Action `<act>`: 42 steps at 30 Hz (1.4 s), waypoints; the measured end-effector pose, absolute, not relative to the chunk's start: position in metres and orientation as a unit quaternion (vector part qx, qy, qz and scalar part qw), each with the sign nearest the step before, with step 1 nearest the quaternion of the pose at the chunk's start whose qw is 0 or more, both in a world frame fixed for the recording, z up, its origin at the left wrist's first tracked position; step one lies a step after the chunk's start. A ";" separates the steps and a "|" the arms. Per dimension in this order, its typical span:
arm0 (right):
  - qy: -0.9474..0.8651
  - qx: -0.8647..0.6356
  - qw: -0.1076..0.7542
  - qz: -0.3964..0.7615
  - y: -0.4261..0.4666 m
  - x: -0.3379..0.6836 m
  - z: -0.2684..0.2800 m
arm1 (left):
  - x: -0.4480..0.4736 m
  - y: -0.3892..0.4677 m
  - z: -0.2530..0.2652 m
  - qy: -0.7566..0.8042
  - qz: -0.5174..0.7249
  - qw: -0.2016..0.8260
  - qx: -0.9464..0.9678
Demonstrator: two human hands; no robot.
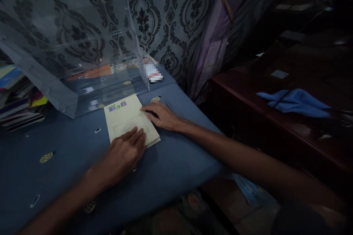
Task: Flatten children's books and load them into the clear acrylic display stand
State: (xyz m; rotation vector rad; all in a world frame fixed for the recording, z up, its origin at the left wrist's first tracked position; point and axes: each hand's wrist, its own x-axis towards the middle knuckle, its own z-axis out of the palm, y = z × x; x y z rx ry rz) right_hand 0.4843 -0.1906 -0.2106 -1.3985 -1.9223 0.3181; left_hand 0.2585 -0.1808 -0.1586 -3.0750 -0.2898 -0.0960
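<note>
A thin pale-yellow booklet (pixel 117 117) lies on the blue patterned tablecloth, its back cover up, with a barcode, a small green logo and a framed block of print. My left hand (pixel 128 150) rests flat over the cover's lower part, fingers stretched out. At the booklet's right edge is my right hand (pixel 162 115), with thumb and forefinger touching the cover and a dark gap between them. Its other fingers are mostly hidden. The cover's lower right corner stands slightly apart from the pages beneath.
Behind the booklet stands a clear plastic box (pixel 67 102) with an orange item showing through it. A stack of books (pixel 22 99) is at the left. A blue cloth (pixel 295 102) lies on the dark red furniture (pixel 248 91) to the right, past the table's edge.
</note>
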 end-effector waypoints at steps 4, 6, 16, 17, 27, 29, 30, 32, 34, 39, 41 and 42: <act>-0.718 -0.539 0.406 0.168 -0.207 0.480 -0.204 | 0.257 -0.181 -0.156 -0.101 -0.031 0.008 -0.994; -0.704 -0.542 0.419 0.190 -0.214 0.477 -0.199 | 0.256 -0.181 -0.156 -0.105 -0.025 -0.005 -0.994; -0.715 -0.523 0.439 0.152 -0.252 0.473 -0.191 | 0.260 -0.183 -0.157 -0.110 -0.020 -0.001 -0.994; -0.730 -0.515 0.429 0.135 -0.256 0.473 -0.191 | 0.261 -0.184 -0.158 -0.111 -0.027 0.009 -0.993; -0.802 -0.480 0.348 0.072 -0.268 0.470 -0.192 | 0.275 -0.171 -0.157 -0.148 -0.042 0.039 -0.987; -0.803 -0.482 0.341 0.077 -0.268 0.470 -0.189 | 0.281 -0.154 -0.163 -0.158 -0.070 0.054 -0.983; -0.804 -0.484 0.337 0.080 -0.268 0.470 -0.188 | 0.285 -0.143 -0.166 -0.166 -0.083 0.061 -0.981; -0.805 -0.486 0.329 0.082 -0.269 0.470 -0.186 | 0.294 -0.120 -0.172 -0.178 -0.101 0.067 -0.976; -0.807 -0.488 0.323 0.081 -0.270 0.470 -0.185 | 0.304 -0.097 -0.176 -0.193 -0.103 0.070 -0.973; -0.810 -0.487 0.320 0.071 -0.269 0.470 -0.187 | 0.322 -0.064 -0.170 -0.223 -0.088 0.054 -0.969; -0.811 -0.487 0.319 0.064 -0.268 0.470 -0.189 | 0.323 -0.062 -0.168 -0.218 -0.089 0.046 -0.971; -0.812 -0.486 0.318 0.060 -0.268 0.471 -0.190 | 0.322 -0.061 -0.168 -0.215 -0.090 0.045 -0.971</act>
